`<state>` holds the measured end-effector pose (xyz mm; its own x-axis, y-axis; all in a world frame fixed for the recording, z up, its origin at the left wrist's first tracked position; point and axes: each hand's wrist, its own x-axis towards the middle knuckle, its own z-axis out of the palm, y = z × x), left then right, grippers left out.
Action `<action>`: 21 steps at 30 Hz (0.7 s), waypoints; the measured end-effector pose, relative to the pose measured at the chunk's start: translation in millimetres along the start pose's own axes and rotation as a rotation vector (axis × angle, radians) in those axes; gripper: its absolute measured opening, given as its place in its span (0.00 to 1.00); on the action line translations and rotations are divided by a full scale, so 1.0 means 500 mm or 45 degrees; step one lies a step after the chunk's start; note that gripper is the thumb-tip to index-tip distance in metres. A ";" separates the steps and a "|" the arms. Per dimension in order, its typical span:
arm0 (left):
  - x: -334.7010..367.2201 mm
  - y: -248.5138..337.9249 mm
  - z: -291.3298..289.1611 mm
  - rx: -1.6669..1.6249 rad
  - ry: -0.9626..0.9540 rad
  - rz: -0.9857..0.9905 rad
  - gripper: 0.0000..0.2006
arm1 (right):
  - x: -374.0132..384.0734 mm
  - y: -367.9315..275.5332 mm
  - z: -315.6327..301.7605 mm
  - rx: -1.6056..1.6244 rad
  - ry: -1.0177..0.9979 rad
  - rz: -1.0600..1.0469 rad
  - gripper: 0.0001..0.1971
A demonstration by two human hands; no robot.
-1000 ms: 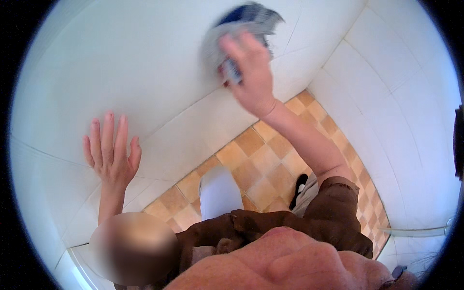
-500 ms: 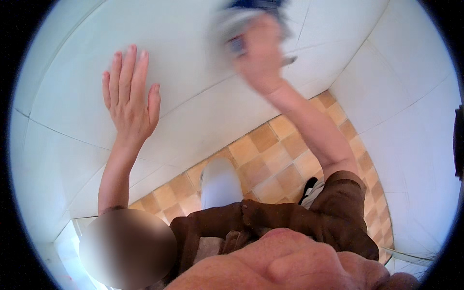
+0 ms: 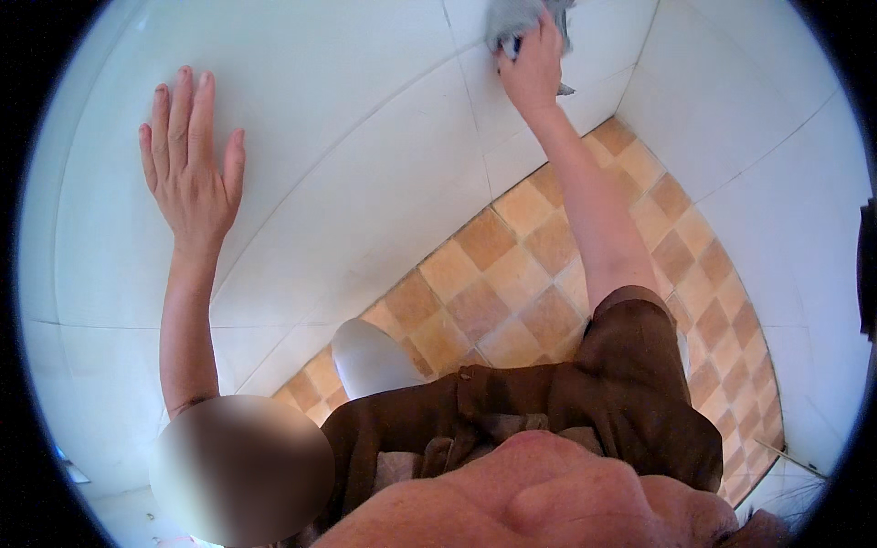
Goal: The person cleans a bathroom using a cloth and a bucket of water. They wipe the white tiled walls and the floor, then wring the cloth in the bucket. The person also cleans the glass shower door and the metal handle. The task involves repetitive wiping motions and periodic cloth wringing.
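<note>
My left hand [image 3: 190,173] lies flat against the white tiled wall [image 3: 320,110], fingers stretched out and thumb held apart. Farther to the right, my right hand [image 3: 534,73] grips a bunched grey cloth [image 3: 516,18] and presses it to the same wall, near the corner. A small dark blue patch shows between the fingers. Part of the cloth is cut off by the top of the picture, and a loose tip of it sticks out beside the wrist.
A second white tiled wall [image 3: 758,119] meets the first at a corner on the right. Below is a floor of checkered orange and brown tiles [image 3: 475,310]. A pale rounded shape [image 3: 370,356] stands out in front of my brown clothing [image 3: 548,384]. A thin stick-like thing [image 3: 781,452] lies at lower right.
My right hand, blurred before, now shows sharper and sits higher and closer to the corner with the cloth. My left hand, still flat on the wall, appears farther left in the picture.
</note>
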<state>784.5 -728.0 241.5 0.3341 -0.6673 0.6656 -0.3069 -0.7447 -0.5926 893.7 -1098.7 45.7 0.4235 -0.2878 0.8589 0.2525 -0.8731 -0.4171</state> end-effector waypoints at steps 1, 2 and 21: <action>0.005 0.009 0.007 0.040 -0.067 -0.007 0.28 | -0.052 0.021 0.013 -0.041 -0.053 0.140 0.24; 0.013 0.019 0.014 0.070 -0.039 -0.028 0.27 | -0.101 0.031 0.023 -0.085 -0.194 0.344 0.23; 0.116 0.149 0.119 0.229 -0.080 0.278 0.26 | -0.125 0.292 0.133 0.585 0.437 1.121 0.14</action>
<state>834.2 -822.3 208.8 0.3334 -0.8069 0.4875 -0.2168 -0.5689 -0.7933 962.1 -1181.8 -88.5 0.3668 -0.9073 0.2056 0.3116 -0.0884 -0.9461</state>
